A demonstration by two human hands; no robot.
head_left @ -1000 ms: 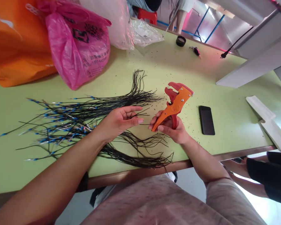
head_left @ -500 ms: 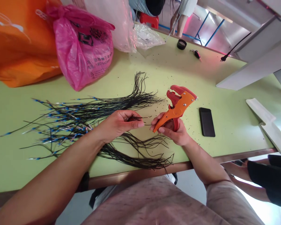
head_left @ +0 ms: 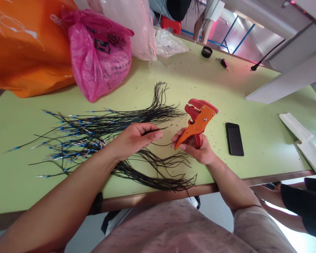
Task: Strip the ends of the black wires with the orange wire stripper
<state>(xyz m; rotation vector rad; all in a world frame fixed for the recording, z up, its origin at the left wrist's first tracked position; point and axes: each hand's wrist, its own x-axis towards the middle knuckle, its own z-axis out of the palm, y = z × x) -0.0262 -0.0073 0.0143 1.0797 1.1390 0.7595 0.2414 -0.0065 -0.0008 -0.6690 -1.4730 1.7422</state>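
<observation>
My left hand (head_left: 140, 138) is closed on thin black wires (head_left: 165, 128), whose ends stick out past the thumb and fingertips. In my right hand (head_left: 196, 147) is an orange and red wire stripper (head_left: 198, 121), its jaws pointing up and away from me. One thin wire (head_left: 162, 144) spans from the left hand to the right fingertips. Behind the left hand a bundle of black wires (head_left: 144, 114) lies on the table, with blue connectors (head_left: 68, 130) at the left ends. Another wire bundle (head_left: 147, 179) lies nearer the front edge.
A pink plastic bag (head_left: 100, 59) and an orange bag (head_left: 28, 45) stand at the back left. A black phone (head_left: 235, 139) lies right of the stripper. Farther back are a black tape roll (head_left: 206, 52), keys (head_left: 223, 63) and a plug (head_left: 255, 66). Tiny dark scraps dot the green table.
The stripper has tilted and shifted slightly left relative to the table. A wire now curves between my hands, where wire ends stood nearly straight. The whole view has shifted a little.
</observation>
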